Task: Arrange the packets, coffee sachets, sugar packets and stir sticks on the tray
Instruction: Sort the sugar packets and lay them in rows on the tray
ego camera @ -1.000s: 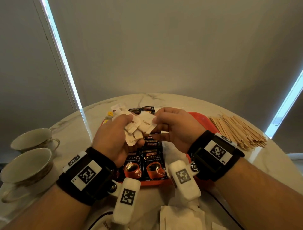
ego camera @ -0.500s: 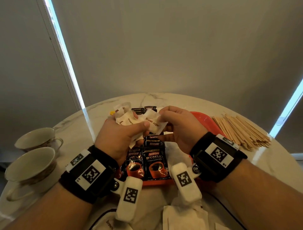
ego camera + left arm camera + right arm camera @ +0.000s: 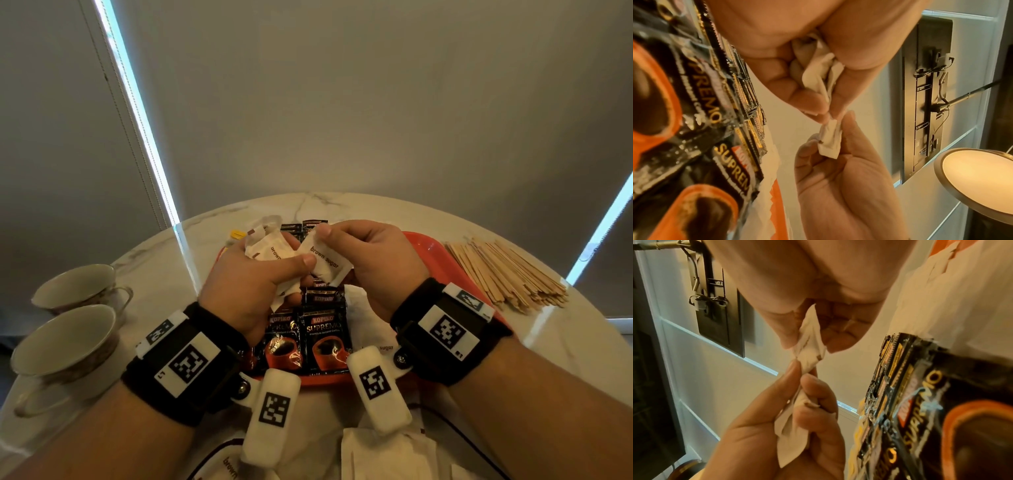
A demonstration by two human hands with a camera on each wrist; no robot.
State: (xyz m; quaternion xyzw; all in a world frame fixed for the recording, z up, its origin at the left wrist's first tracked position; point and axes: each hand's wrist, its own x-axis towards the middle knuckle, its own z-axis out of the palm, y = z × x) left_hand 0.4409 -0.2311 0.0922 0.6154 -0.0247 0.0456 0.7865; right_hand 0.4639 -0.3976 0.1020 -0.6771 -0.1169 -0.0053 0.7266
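Head view: both hands, left hand (image 3: 253, 281) & right hand (image 3: 373, 263), pinch brown sugar packets (image 3: 323, 262) above tray (image 3: 428, 253); coffee sachets (image 3: 325, 339) beneath; stir sticks (image 3: 507, 274) at table's right edge, cups (image 3: 65, 346) at left edge.

A white sugar packet (image 3: 327, 263) at the centre of the head view reads "brown sugar". The packet beside it on the left (image 3: 270, 249) shows only "brown". Two black coffee sachets (image 3: 323, 337) at lower centre read "KOPIKO SUPREMO, Premium Instant Coffee". The word "sugar" shows on a white packet (image 3: 386, 348) right of them, and "brown" on another packet at the bottom edge (image 3: 230, 467).
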